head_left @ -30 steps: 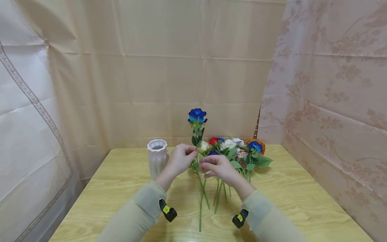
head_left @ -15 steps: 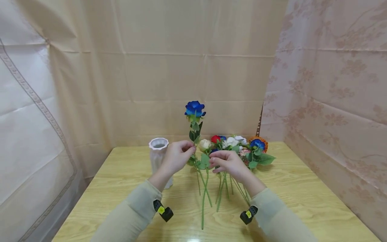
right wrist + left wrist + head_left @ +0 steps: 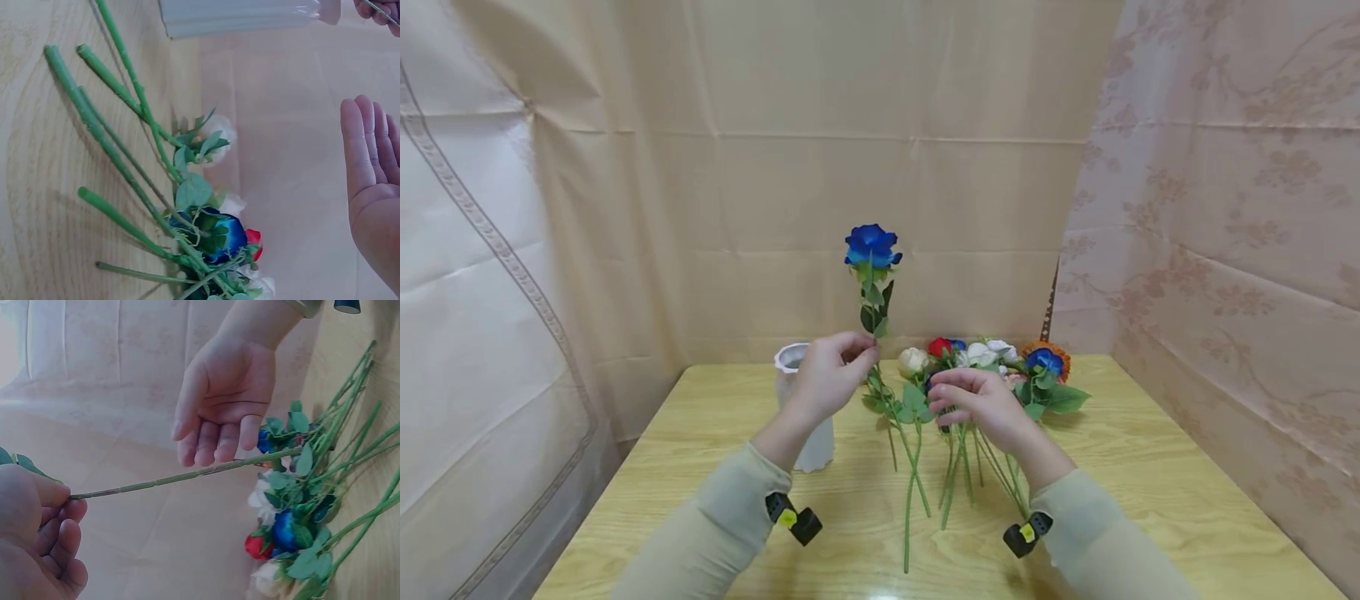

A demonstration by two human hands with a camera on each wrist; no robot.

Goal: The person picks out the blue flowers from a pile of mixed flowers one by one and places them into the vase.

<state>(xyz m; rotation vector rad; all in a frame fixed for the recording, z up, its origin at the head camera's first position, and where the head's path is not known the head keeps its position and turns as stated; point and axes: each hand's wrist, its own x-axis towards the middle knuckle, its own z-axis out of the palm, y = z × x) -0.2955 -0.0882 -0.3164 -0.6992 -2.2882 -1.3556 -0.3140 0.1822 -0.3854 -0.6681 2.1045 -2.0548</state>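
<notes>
Blue rose [image 3: 872,247]: the weak point looks to be its hold; with only a thumb-and-finger pinch on it, the large bloom could tip or twist if that pinch loosened.
Leaves [image 3: 913,406]: in the left wrist view the rose's stem [image 3: 156,482] ends in front of foliage from the flower pile [image 3: 981,356]; contact cannot be told, but a snag there could drag other flowers across the table [image 3: 662,483].
Vase [image 3: 816,447]: upright, partly hidden behind the left hand [image 3: 827,375]; a careless swing of that wrist might knock it.
Left hand: pinches the stem just below the upper leaves, with the bloom above the fingertips and the rest of the stem running down toward the table.
Right hand [image 3: 988,407]: holds nothing, fingers nearly straight; the rose is to its left, and the pile lies beyond it.
</notes>
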